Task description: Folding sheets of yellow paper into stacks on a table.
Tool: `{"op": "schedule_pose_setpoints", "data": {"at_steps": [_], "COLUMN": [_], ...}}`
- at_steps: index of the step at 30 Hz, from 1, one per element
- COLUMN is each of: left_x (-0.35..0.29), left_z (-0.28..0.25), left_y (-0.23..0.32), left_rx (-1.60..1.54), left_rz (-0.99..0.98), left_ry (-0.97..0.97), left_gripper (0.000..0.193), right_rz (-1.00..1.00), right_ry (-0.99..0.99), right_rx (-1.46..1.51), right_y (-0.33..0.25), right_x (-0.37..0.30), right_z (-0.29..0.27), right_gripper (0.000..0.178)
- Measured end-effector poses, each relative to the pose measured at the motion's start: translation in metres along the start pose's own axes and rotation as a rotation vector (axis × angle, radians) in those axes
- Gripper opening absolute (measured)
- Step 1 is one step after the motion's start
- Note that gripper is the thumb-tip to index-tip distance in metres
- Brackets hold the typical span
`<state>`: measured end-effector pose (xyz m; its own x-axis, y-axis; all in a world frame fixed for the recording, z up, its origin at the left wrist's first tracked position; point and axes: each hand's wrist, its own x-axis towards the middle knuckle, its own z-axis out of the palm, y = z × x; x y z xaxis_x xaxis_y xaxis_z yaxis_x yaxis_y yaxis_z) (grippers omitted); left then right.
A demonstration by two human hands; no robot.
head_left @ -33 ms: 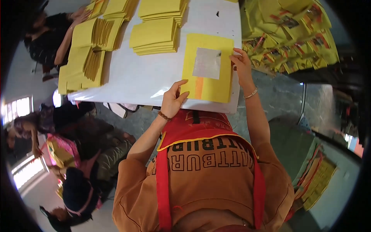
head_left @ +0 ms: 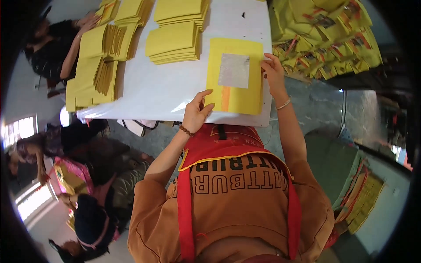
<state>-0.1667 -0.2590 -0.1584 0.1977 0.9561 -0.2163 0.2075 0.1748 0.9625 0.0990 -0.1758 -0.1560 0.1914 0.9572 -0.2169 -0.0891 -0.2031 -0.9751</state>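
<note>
Both hands [head_left: 197, 113] [head_left: 275, 75] at yel. sheet [head_left: 245, 96], wht. tbl [head_left: 153, 96].

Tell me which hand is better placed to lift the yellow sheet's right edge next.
The right hand, I'd judge: it is at the right edge of the yellow sheet. The left hand is by the opposite edge and would have to reach across.

The left hand [head_left: 196, 112] parts thumb from fingers — the right hand [head_left: 274, 75] sits farther forward.
</note>
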Motion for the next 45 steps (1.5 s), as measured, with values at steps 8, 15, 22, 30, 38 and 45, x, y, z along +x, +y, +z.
{"op": "schedule_pose_setpoints", "data": {"at_steps": [8,15,22,30,38,45], "left_x": [0.015,0.079,0.089,0.084,0.097,0.099], "left_z": [-0.018,-0.011,0.021,0.023,0.025,0.021], "left_y": [-0.004,-0.036,-0.029,0.005,-0.018,-0.016], "left_rx": [0.118,-0.045,-0.317,-0.367,-0.491,-0.556], "left_rz": [0.04,0.082,0.044,-0.005,0.042,0.001], "left_ry": [-0.037,0.099,0.003,-0.134,-0.138,-0.169], "left_gripper": [0.033,0.06,0.071,0.076,0.076,0.067], "right_rz": [-0.042,-0.052,-0.024,-0.014,-0.046,-0.121], "right_ry": [0.182,-0.046,-0.217,-0.242,-0.159,-0.21], "right_rx": [0.058,0.143,0.309,0.361,0.398,0.342], "right_y": [0.024,0.041,0.042,0.042,0.052,0.055], "right_x": [-0.02,-0.018,-0.022,-0.019,-0.021,-0.015], "right_z": [-0.002,0.0,0.004,0.005,0.01,0.013], "right_gripper": [0.052,0.072,0.08,0.07,0.059,0.053]}}
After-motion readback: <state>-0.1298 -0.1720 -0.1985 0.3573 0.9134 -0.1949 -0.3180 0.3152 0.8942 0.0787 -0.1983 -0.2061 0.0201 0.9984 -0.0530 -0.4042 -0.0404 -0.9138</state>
